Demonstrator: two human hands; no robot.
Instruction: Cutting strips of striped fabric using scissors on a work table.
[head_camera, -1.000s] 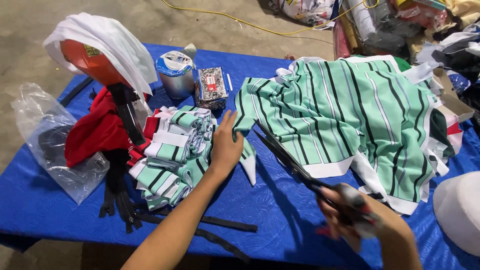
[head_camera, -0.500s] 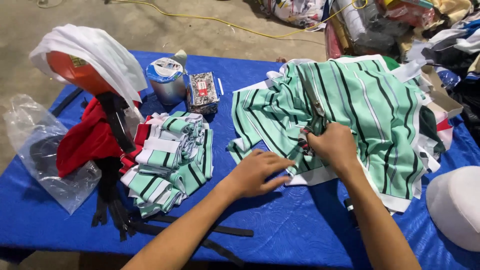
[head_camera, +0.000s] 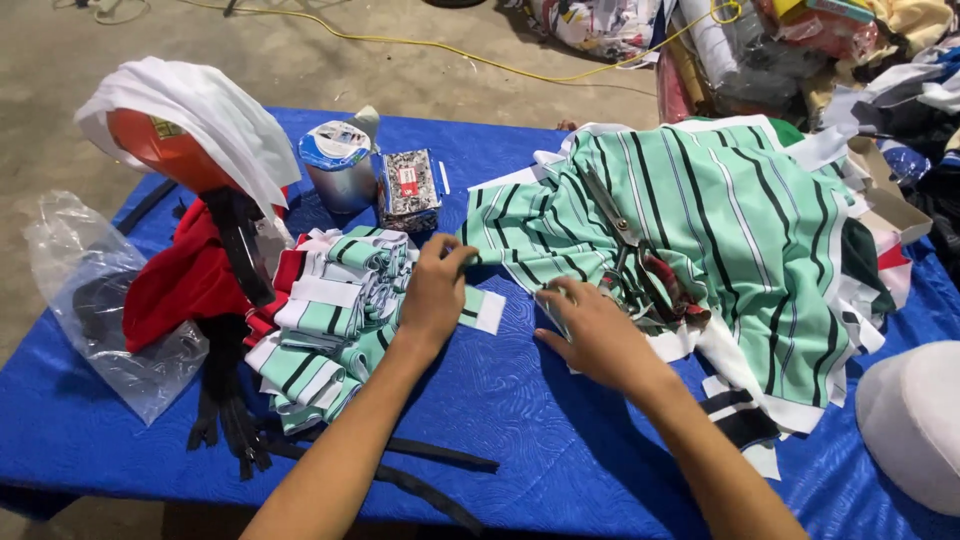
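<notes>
Along the near edge of the blue-covered table (head_camera: 520, 430), black straps (head_camera: 400, 465) lie flat, with black zippers (head_camera: 225, 425) trailing off a heap toward the left. Just beyond, the left hand (head_camera: 435, 290) pinches a small green-and-white striped fabric piece (head_camera: 478, 308) between thumb and fingers, holding it down on the cloth beside a stack of folded striped pieces (head_camera: 330, 320). The right hand (head_camera: 595, 335) presses flat, fingers spread and gripping nothing, on the near edge of the large green striped garment (head_camera: 730, 230) that covers the right half of the table. Scissors (head_camera: 625, 245) rest on that garment, just past the right hand's fingertips and not touching them. At the left side sit a red cloth (head_camera: 175, 290) and a clear plastic bag (head_camera: 75, 290), with a white cloth (head_camera: 200, 110) draped over an orange object. Toward the far edge stand a metal can (head_camera: 340, 170) and a small printed box (head_camera: 408, 188). A white cap (head_camera: 915, 420) lies at the near right corner.
</notes>
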